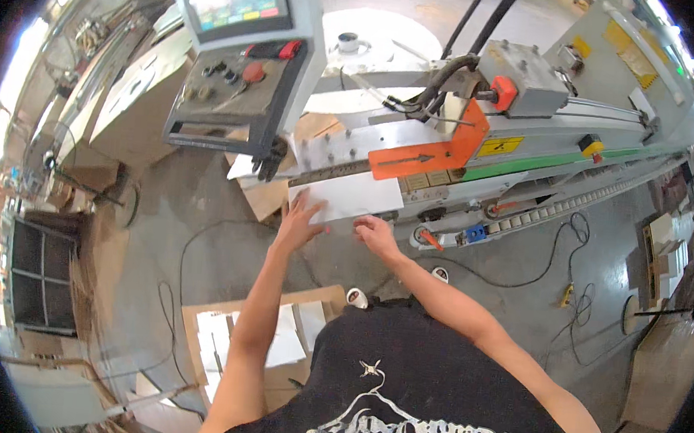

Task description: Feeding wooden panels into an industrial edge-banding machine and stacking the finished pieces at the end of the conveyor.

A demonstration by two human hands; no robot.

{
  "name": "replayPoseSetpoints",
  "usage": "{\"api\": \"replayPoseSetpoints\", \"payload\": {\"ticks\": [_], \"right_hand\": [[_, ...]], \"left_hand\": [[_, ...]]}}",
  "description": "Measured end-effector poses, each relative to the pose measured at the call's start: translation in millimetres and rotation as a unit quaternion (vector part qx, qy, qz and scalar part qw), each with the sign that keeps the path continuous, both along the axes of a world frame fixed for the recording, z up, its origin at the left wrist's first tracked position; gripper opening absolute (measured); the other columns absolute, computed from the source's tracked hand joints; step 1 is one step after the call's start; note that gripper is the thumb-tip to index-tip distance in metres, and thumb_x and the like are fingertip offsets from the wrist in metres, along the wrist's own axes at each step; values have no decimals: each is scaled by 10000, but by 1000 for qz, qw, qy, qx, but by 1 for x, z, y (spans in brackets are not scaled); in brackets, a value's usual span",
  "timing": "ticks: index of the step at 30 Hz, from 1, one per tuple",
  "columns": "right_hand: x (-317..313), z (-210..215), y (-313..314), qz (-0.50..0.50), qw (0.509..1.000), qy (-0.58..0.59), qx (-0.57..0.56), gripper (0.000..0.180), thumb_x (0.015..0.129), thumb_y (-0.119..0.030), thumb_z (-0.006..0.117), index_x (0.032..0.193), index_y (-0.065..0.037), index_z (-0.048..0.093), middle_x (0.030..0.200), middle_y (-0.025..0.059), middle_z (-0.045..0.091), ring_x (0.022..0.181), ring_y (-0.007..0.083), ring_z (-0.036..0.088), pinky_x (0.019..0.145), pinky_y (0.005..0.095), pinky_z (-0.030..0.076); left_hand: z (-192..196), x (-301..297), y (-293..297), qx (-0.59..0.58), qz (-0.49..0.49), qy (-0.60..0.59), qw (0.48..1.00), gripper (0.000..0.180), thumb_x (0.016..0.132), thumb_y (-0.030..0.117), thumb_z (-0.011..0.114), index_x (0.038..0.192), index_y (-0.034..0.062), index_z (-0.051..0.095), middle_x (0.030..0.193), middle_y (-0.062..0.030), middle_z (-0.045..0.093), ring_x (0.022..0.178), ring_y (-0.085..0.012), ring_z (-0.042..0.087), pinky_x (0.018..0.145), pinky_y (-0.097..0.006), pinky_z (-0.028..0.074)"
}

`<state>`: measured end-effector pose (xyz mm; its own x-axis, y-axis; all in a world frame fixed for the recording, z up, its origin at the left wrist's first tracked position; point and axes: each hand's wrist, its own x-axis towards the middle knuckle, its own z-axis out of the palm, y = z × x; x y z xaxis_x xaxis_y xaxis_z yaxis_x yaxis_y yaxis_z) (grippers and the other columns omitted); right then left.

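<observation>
A flat white rectangular piece, card or board (356,196), lies on the near edge of the machine bed, below an orange guard with an arrow (409,163). Resting on its left end is my left hand (300,220), open with the fingers spread. My right hand (375,236) is at the near edge of the white piece, its fingers curled and bunched together. Whether anything is between those fingertips is hidden. A small pinkish-red spot shows beside my left thumb.
A control panel with a screen (237,4) and red button hangs at the upper left. Rightward run a green belt (519,166) and a chain-like conveyor (557,209). White pieces lie in a cardboard box (195,310) beside me. A black cable (511,286) crosses the floor.
</observation>
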<state>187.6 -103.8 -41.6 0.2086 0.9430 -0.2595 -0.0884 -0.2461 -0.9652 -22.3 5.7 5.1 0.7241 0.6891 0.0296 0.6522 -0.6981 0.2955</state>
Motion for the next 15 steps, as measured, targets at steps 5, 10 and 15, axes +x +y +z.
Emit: {"api": "replayPoseSetpoints", "payload": {"ticks": [5,10,15], "right_hand": [[7,-1,25,-143,979,144,-20,273,818,-102,541,994,88,623,896,107,657,800,197,650,717,316,532],[13,-26,39,-201,951,232,-42,231,820,-77,538,965,91,599,943,130,635,826,234,654,745,339,552],[29,-14,48,-199,891,406,-26,173,794,-14,508,925,89,555,927,191,629,833,313,658,760,368,573]], "left_hand": [[-21,-10,-12,16,285,-118,951,591,711,309,787,1222,87,589,1267,-185,523,1151,-371,490,967,-461,394],[-22,-2,-19,-62,354,-118,926,564,720,252,782,1204,33,594,1009,-212,632,901,-356,602,806,-440,469],[-63,1,-5,-161,397,-250,868,574,685,157,676,1225,-16,588,672,-118,601,610,-231,586,617,-360,479]]}}
